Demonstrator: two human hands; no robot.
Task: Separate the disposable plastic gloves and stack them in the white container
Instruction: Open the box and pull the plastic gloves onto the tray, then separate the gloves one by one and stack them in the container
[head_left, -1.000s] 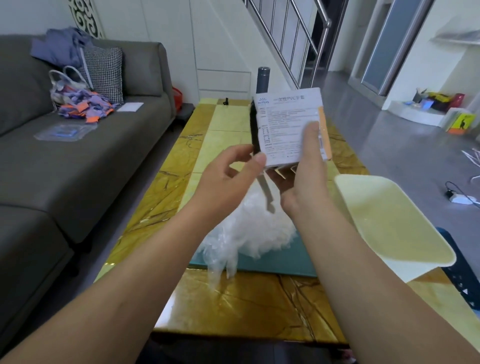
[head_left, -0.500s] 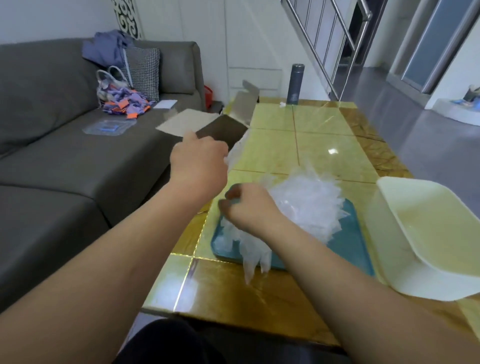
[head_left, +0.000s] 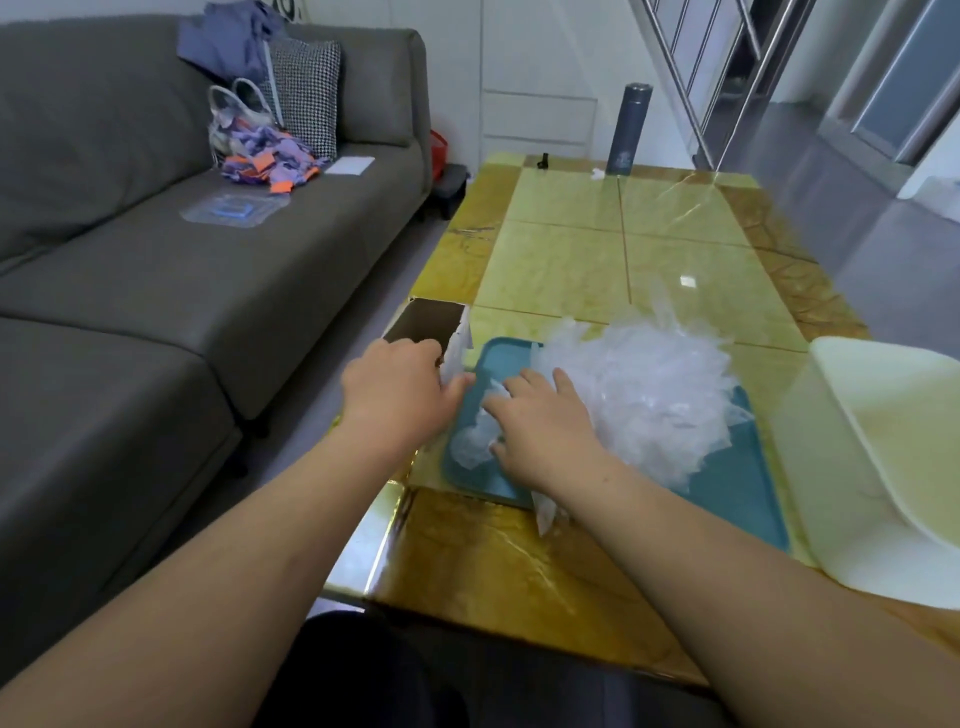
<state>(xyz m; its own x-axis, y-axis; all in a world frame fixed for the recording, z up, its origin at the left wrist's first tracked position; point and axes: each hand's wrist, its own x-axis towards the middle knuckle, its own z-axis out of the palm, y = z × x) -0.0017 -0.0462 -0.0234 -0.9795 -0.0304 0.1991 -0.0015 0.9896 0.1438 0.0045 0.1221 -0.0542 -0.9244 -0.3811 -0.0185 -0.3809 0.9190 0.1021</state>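
Living-room setting: a glossy yellow-and-amber marble-patterned table (head_left: 561, 260) runs away from the person, with a grey sofa (head_left: 234, 270) along its left and a stair rail behind. At the table's far end a dark flask (head_left: 628, 130) stands well clear of the work.

From the head view, the disposable plastic gloves (head_left: 644, 384) lie as one crumpled, translucent heap on a teal tray (head_left: 737, 493) near the table's front edge. The tray probably serves to keep the light film from sliding off. One loose sheet hangs over the tray's near rim under the right wrist. The white container (head_left: 831, 499) stands just beside the tray on the right, tilted toward the person. No gloves show inside it, so stacking looks not yet begun.

The left grip (head_left: 400, 395) is on an open cardboard box (head_left: 426, 325) at the table's left edge. Its fingers curl over the box's near wall and its thumb lies against a white flap. This reads as parking the box out of the way, just beside the tray.

The right grip (head_left: 545, 431) lies spread, fingers lightly bent, on the heap's near-left fringe. It touches the film without a visible pinch, likely feeling for a single glove to peel away
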